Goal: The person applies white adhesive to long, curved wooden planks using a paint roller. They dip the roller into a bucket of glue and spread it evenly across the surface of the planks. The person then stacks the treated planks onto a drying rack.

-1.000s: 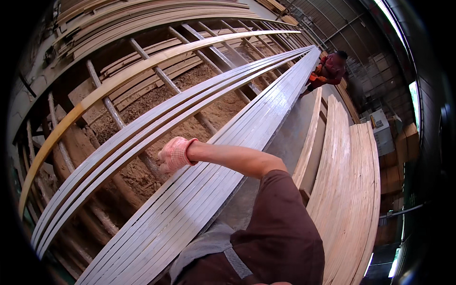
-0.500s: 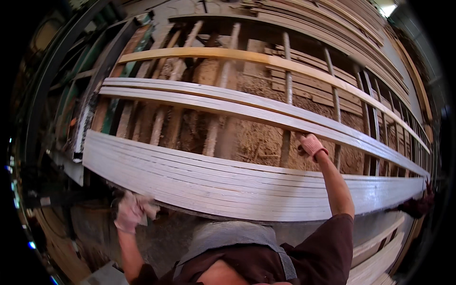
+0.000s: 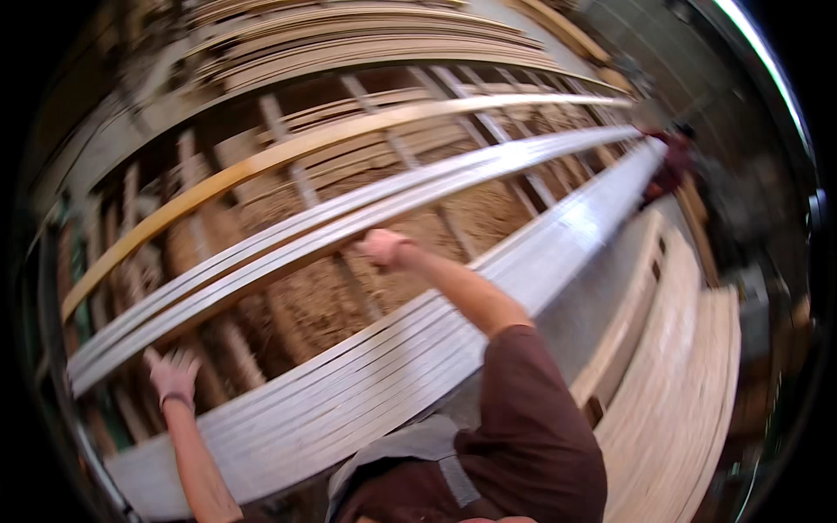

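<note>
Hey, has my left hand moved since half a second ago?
Yes, away from you: your left hand has crossed from the near side of the white board stack to beyond its far edge.

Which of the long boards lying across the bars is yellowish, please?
It is the single board lying farthest away across the bars; the nearer boards have whitish tops.

Here's the left forearm (image 3: 202, 466) rising steeply from the lower edge, wrist (image 3: 178, 401) nearly straight, and the left hand (image 3: 174, 375) opens out at the end with its fingers (image 3: 187, 357) splayed. Across to the right arm (image 3: 466, 292), bent at the elbow and angling up and leftward, its right hand (image 3: 382, 248) farther forward, fingers seemingly curled, though blur hides their exact grip.
</note>
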Available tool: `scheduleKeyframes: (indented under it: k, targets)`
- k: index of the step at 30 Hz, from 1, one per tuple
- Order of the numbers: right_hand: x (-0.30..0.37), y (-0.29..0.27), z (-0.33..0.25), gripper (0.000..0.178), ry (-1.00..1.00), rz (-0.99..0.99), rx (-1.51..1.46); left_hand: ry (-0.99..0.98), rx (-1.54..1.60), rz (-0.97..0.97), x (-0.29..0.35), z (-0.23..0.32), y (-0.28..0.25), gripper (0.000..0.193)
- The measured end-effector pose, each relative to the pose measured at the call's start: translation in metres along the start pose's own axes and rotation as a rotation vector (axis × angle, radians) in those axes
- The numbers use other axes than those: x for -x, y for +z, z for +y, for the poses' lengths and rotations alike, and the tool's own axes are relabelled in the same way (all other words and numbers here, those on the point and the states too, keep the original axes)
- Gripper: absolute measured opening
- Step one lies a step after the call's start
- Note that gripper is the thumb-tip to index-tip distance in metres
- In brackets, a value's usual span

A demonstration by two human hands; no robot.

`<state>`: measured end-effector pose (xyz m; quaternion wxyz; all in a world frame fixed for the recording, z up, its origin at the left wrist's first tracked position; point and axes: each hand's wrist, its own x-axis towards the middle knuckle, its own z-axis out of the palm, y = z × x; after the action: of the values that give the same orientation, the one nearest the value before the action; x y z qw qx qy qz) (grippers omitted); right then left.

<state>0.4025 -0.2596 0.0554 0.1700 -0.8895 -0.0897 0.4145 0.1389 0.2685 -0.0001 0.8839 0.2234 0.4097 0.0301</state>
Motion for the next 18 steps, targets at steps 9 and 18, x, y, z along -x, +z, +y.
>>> scheduleKeyframes:
  k: [9, 18]
  targets:
    - [-0.002, -0.022, 0.013, 0.068, -0.082, 0.135, -0.923, 0.498, 0.233, 0.33, -0.049, -0.044, 0.097, 0.079]
    - [-0.063, 0.002, 0.003, 0.061, -0.284, 0.067, -1.526, 0.45, 0.389, -0.072, -0.044, -0.035, 0.114, 0.078]
